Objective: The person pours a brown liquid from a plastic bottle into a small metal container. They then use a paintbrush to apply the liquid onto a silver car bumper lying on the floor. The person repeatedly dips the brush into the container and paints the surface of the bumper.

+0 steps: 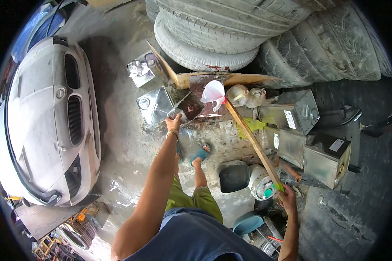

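My left hand [174, 122] is closed on the near edge of a dark, stained square metal piece [190, 106], tilted beside a shiny square tin [156, 106]. Whether that piece is a flat sheet or an open can, I cannot tell. On the right, my right hand [286, 200] grips a long wooden pole [253, 140] near its green-wrapped end. The pole slants up and left to a white, pink-tinged, funnel-shaped piece [213, 92] with a red spot where the two meet. This piece lies over a reddish-brown stained metal panel [200, 82].
Stacked tyres [207, 41] fill the far side behind a wooden board [244, 79]. Square metal cans [298, 111] stand at right, near cloudy jugs [238, 95]. A black bin [233, 177] and a white bucket [261, 182] are nearer. A white car front [48, 117] occupies the left.
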{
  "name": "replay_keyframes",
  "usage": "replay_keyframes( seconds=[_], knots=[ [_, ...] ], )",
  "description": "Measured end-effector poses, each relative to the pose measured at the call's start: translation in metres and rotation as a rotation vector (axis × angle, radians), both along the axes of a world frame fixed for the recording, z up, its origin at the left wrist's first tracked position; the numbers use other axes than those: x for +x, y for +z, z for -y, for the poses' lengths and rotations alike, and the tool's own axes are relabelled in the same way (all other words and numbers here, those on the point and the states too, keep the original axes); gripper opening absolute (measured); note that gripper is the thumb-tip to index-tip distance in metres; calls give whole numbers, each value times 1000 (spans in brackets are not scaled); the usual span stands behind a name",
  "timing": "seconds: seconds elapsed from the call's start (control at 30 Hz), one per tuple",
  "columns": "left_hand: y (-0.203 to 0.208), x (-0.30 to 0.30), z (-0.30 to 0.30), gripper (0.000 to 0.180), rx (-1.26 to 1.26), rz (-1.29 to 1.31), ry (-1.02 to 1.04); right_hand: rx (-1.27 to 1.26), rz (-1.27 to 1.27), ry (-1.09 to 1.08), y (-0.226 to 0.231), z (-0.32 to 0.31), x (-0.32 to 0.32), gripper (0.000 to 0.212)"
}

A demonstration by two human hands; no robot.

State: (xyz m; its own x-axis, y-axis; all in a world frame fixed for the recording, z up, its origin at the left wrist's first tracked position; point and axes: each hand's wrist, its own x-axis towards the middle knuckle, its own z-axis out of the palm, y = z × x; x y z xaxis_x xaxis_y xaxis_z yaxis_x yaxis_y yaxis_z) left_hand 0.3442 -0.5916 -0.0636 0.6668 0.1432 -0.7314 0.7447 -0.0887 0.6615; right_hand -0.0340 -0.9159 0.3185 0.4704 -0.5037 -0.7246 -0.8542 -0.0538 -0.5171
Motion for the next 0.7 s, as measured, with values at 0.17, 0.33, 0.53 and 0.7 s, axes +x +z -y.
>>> replay_keyframes(
  seconds=[0.17,0.33,0.53,0.7],
  knots=[
    [1,9,38,69,-72,6,-91,-440,37,251,4,5,-18,32],
    [-4,14,45,58,-80,53,-167,-635,119,409,-8,13,-32,35],
    [19,11,30,48,-164,84,-69,-196,142,30,-18,20,-43,32],
    [30,6,1,38,-271,57,83,35,0,35,-24,19,7,26]
  ],
)
